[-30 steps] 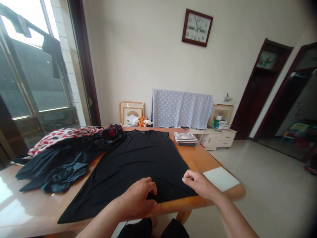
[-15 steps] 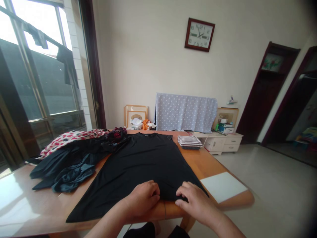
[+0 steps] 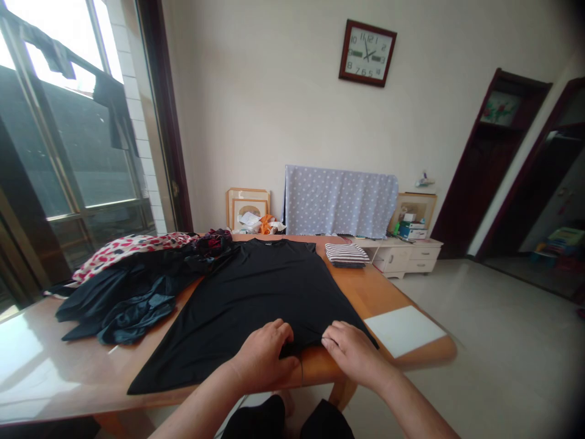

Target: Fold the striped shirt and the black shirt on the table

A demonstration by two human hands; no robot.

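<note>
A black T-shirt lies spread on the wooden table, its neckline at the far side and its hem toward me. My left hand is at the middle of the hem, fingers curled over the cloth and thumb below; its fingertips are partly hidden. Farther right along the same hem, my right hand pinches the edge between thumb and fingers. The shirt's left hem corner lies flat near the table's front edge.
Crumpled dark and spotted clothes are heaped on the left of the table. A folded striped garment sits at the back right, with a white sheet nearer. A polka-dot cloth covers something behind.
My right hand has closed its fingers on the hem, where they were parted before. My left thumb has moved away from its fingers. The whole view has shifted slightly.
</note>
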